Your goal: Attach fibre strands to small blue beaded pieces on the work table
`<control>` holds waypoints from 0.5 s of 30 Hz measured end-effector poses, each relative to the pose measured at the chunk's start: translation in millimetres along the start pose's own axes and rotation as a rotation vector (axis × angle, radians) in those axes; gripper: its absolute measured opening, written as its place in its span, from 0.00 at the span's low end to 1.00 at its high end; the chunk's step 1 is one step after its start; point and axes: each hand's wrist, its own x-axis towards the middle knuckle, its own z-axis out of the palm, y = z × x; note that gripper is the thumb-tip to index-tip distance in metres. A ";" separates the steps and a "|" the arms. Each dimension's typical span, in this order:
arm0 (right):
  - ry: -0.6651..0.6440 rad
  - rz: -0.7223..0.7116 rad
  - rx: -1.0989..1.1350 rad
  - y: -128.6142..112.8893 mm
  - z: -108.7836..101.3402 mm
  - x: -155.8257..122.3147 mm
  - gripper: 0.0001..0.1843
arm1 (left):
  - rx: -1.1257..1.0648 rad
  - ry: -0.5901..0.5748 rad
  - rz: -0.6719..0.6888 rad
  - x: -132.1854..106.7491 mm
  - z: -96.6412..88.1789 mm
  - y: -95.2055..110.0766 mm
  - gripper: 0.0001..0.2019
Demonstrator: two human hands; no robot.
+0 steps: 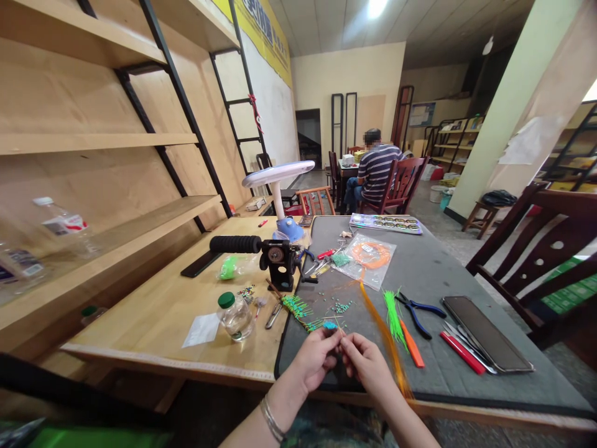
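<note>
My left hand point(314, 359) and my right hand point(365, 359) meet at the front edge of the grey mat point(448, 274), fingertips pinched together. Whatever lies between them is too small to make out. Just beyond my left fingertips is a small bright blue tuft point(330, 325). From there a row of green and yellow bristly strands point(296, 307) runs up to a black clamp device with a crank point(280, 261). Small teal beads point(342, 307) lie scattered on the mat beyond my hands. Long orange fibres point(383, 323) trail past my right hand.
Right of my hands lie green strands point(394, 316), an orange strip point(412, 344), blue-handled pliers point(420, 311), a red-handled tool point(461, 353) and a phone point(487, 333). Leftward stands a green-capped bottle point(236, 317). A lamp point(280, 174) rises behind. A person point(377, 165) sits farther back.
</note>
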 end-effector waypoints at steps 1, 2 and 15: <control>0.004 0.000 -0.004 -0.9 -1.4 0.5 0.27 | 0.032 0.010 0.027 0.3 2.2 -0.4 0.19; 0.004 0.002 -0.007 -2.2 -3.0 1.0 0.28 | 0.067 0.021 0.060 0.8 4.6 -0.6 0.19; 0.025 -0.171 -0.174 -14.6 -29.8 16.3 0.18 | 0.340 0.119 0.277 26.9 21.3 14.6 0.22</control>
